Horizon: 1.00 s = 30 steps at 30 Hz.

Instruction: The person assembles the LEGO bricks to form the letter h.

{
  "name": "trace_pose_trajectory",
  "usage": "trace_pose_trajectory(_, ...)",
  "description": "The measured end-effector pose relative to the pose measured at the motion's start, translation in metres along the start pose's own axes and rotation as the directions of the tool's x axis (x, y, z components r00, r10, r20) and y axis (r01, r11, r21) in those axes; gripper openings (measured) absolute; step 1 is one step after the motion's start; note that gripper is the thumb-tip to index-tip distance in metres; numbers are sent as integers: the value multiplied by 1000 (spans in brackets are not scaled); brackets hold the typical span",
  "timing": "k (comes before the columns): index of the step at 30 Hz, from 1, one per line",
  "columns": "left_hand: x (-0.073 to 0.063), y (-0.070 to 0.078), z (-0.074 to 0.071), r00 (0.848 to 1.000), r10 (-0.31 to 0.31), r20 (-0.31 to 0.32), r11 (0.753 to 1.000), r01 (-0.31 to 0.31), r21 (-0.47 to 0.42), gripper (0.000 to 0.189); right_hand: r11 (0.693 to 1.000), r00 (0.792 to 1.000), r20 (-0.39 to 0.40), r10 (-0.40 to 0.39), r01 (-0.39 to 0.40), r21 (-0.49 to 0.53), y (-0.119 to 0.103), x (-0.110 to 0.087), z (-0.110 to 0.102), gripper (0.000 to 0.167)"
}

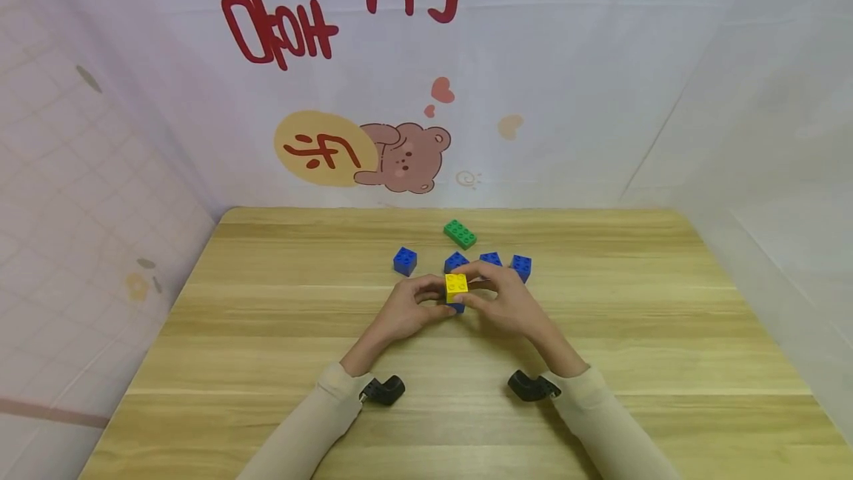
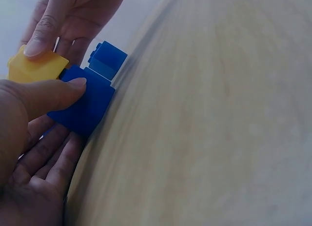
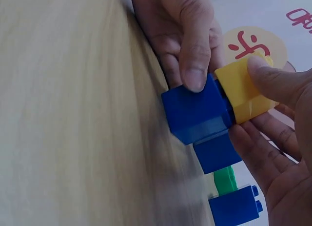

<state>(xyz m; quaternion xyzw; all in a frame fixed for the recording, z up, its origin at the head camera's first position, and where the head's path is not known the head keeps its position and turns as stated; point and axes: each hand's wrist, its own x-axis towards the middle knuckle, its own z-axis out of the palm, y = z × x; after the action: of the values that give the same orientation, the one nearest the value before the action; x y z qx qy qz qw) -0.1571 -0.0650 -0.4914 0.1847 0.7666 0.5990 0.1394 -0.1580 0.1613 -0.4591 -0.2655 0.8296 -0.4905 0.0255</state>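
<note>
Near the middle of the table, my left hand (image 1: 405, 311) grips a blue toy building block (image 3: 195, 109) low over the wood, thumb on one face. Above that block is a yellow toy building block (image 1: 456, 286), which my right hand (image 1: 509, 306) pinches between thumb and fingers. Both wrist views show a narrow, slightly uneven gap between the yellow and blue blocks, so they are not pressed flush. In the head view the yellow block covers most of the blue one. Whether the blue block touches the table is hard to tell.
Behind the hands lie several loose blue blocks, one (image 1: 404, 261) off to the left and one (image 1: 522, 266) at the right end. A longer green block (image 1: 460, 234) lies farther back on the wooden table (image 1: 300, 317). A printed white cloth (image 1: 566, 95) hangs behind.
</note>
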Motion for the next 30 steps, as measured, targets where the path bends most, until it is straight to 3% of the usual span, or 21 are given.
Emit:
trace_pose_trajectory(7, 1, 2, 1, 999, -35, -8, 999, 35, 13, 41, 1000, 1000, 3, 2, -2, 15, 4, 0, 0, 34)
trace_pose_trajectory(18, 2, 0, 2, 1000, -26, -7, 1000, 26, 14, 42, 1000, 1000, -24, 8, -8, -2, 7, -4, 4, 33)
trace_pose_trajectory(30, 1, -2, 3, 1000, -15, -21, 1000, 16, 19, 41, 995, 985, -141, -96, 90, -46, 3, -7, 18, 34)
